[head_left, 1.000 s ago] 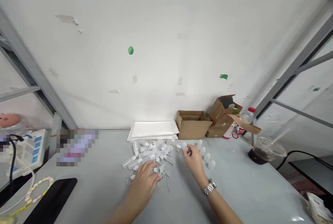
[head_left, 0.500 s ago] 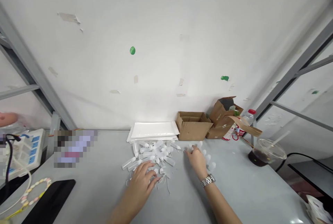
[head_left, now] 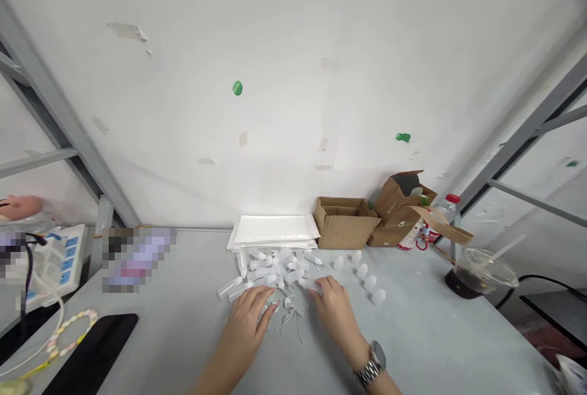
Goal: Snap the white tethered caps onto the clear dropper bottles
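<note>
A heap of small translucent plastic tubes (head_left: 261, 273) with white ends and thin cords lies mid-table. At its near left edge rests my left hand (head_left: 247, 315), palm down, thumb apart from the fingers, its fingertips over the nearest pieces. My right hand (head_left: 334, 306), with a watch on the wrist, has its thumb and fingers closed on one translucent tube (head_left: 308, 284) at the heap's right edge. Several loose white cords (head_left: 293, 318) trail between the hands. Beyond my right hand, several small frosted rounded pieces (head_left: 369, 283) stand apart from each other.
White flat sheets (head_left: 275, 230) are stacked behind the heap. An open cardboard box (head_left: 346, 231), a brown paper bag (head_left: 392, 217) and a lidded drink cup (head_left: 477, 276) stand rightward. A black phone-like slab (head_left: 92, 352), bead bracelet (head_left: 68, 346) and power strip (head_left: 68, 266) lie left.
My right hand has come left and nearer from the frosted pieces to the heap and taken hold of a tube. My left hand has stayed nearly in place. The view has shifted slightly.
</note>
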The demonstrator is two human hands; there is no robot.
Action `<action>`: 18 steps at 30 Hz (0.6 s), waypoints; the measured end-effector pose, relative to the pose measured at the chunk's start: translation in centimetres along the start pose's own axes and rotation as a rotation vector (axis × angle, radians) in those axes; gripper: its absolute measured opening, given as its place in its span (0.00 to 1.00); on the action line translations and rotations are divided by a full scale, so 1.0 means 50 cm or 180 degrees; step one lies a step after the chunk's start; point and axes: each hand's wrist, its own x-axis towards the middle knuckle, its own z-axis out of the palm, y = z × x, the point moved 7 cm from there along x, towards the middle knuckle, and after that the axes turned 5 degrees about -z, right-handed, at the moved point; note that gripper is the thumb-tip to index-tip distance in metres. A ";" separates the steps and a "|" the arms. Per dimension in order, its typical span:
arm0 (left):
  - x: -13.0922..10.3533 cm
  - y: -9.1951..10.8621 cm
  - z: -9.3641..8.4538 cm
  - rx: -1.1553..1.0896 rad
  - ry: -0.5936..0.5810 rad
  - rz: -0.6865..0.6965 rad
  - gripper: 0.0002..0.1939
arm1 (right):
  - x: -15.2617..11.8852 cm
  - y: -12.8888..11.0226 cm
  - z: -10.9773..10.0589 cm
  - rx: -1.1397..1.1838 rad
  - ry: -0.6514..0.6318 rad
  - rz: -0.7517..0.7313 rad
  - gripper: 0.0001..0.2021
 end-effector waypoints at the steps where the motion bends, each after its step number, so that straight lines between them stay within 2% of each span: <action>1: 0.001 -0.002 -0.003 -0.0053 -0.0005 -0.0067 0.14 | -0.006 0.010 -0.005 0.0297 -0.0056 0.0125 0.06; 4: 0.006 0.000 -0.001 -0.0280 -0.0144 -0.0218 0.16 | -0.028 0.018 -0.008 0.1464 -0.0391 0.0429 0.10; 7: 0.012 0.017 0.009 -0.0532 -0.0321 -0.0240 0.16 | -0.044 -0.007 -0.017 0.2170 -0.0528 0.0417 0.11; 10: 0.016 0.034 0.019 -0.0582 -0.0451 -0.0247 0.16 | -0.053 -0.034 -0.027 0.2421 -0.0597 0.0350 0.09; 13: 0.016 0.046 0.026 -0.0417 -0.0574 -0.0204 0.22 | -0.059 -0.050 -0.035 0.2512 -0.0628 0.0328 0.08; 18: 0.006 0.049 0.017 -0.0376 -0.0511 -0.0164 0.25 | -0.069 -0.055 -0.035 0.2683 -0.0723 0.0338 0.08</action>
